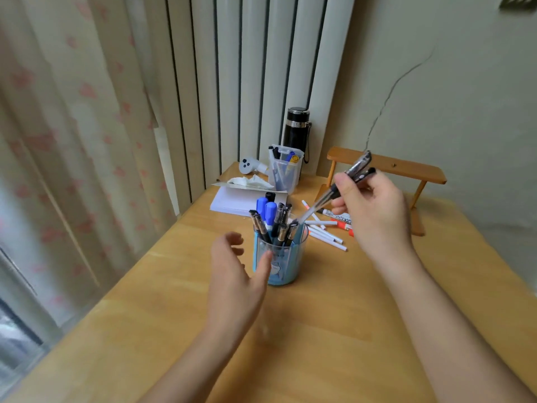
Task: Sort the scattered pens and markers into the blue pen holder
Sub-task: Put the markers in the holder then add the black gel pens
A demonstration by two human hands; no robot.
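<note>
Upright pens (271, 222) crowd blue holder (287, 266) mouth; right side open.

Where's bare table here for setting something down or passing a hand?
Bare: the near table in front of the blue pen holder, between both forearms; also the left strip from the holder to the table edge. Crowded: behind the holder, notepad and clear cup; right of it, loose pens under the right hand, gripping black pens.

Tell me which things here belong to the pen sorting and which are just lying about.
Job: translucent blue plastic pen holder; black-capped clear pens gripped by right hand; loose white pens and markers; open left hand beside the holder.
Lying about: black metal flask; clear plastic cup of pens; white paper pad; crumpled white tissue; white handheld controller; small wooden rack.
</note>
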